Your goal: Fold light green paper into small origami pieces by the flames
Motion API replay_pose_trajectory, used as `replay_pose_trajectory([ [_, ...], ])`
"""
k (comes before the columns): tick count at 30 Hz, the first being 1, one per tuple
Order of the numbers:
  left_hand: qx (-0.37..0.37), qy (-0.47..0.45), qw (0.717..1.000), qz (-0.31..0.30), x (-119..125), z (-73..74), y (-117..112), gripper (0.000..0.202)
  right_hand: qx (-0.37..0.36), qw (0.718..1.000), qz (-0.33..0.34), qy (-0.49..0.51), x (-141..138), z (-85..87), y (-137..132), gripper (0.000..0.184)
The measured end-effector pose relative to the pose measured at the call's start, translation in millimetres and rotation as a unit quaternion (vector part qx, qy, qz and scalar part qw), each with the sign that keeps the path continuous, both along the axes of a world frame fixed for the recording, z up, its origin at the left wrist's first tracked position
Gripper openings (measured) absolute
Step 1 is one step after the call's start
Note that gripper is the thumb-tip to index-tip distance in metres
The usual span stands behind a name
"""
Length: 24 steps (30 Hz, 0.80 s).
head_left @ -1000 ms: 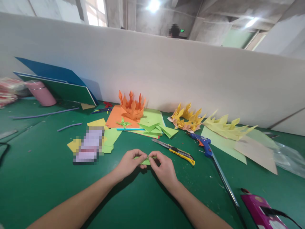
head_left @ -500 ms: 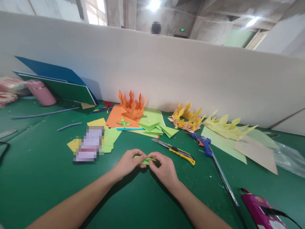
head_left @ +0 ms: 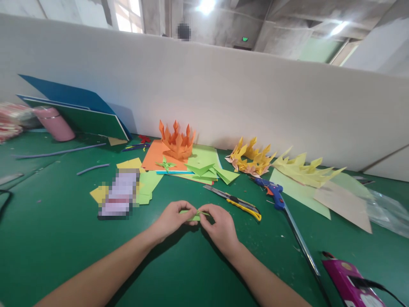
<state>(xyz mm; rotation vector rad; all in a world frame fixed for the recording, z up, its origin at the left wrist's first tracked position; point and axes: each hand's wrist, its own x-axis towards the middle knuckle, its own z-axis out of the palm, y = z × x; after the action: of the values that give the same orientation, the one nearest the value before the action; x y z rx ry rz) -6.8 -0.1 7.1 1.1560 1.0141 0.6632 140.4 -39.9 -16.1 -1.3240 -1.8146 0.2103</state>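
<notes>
Midway across the smooth green worktable (head_left: pixel 191 275), well short of its far edge, a small folded strip of light-green paper (head_left: pixel 195 218) is held between two bare hands. The left hand (head_left: pixel 175 218) has thumb and fingers closed on one end; the right hand (head_left: pixel 221 224) pinches the other, thumb and forefinger nearly meeting. I'd call this a creasing step; the next move seems to want even thumb pressure, layers kept aligned. Beyond the right hand lies a yellow-handled metal cutter (head_left: pixel 237 203), blade bared. Nearer the far edge stands a spiky orange paper crown (head_left: pixel 178 147).
</notes>
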Motion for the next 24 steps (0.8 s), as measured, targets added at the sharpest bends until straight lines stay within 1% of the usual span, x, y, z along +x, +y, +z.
replay_pose_trajectory([
  [4, 0.031, 0.019, 0.999, -0.003, 1.7, -1.0, -0.5, 0.022, 0.001, 1.000, 0.006, 0.000, 1.0, -2.0, 1.3, 0.014],
  [6, 0.034, 0.019, 0.999, -0.003, 1.5, -0.9, -0.6, 0.023, 0.013, 1.000, 0.007, -0.001, 1.4, -2.3, 1.4, 0.014],
  [10, 0.003, -0.006, 1.000, -0.019, -1.1, 0.9, -0.4, 0.026, 0.047, 0.999, 0.003, -0.012, 1.1, -2.0, 0.5, 0.016],
  [13, -0.018, -0.012, 0.999, -0.027, -2.0, 2.3, -0.2, 0.028, 0.050, 0.999, 0.006, -0.010, 0.8, -2.2, 0.7, 0.016],
  [16, -0.002, 0.003, 1.000, -0.008, -0.6, 2.6, -0.5, 0.027, 0.018, 1.000, 0.004, 0.017, 0.4, -2.4, 1.9, 0.015],
  [20, 0.061, 0.050, 0.997, 0.019, 1.5, 3.0, -1.7, 0.023, -0.047, 0.994, -0.011, 0.096, -0.2, -0.1, 3.0, 0.012],
  [22, 0.090, 0.074, 0.993, 0.016, 1.7, 3.2, -2.1, 0.022, -0.071, 0.991, -0.012, 0.115, -0.4, 1.2, 3.0, 0.009],
  [24, 0.100, 0.083, 0.992, 0.007, 1.6, 2.8, -2.3, 0.022, -0.079, 0.989, -0.014, 0.120, -0.5, 1.4, 2.5, 0.008],
])
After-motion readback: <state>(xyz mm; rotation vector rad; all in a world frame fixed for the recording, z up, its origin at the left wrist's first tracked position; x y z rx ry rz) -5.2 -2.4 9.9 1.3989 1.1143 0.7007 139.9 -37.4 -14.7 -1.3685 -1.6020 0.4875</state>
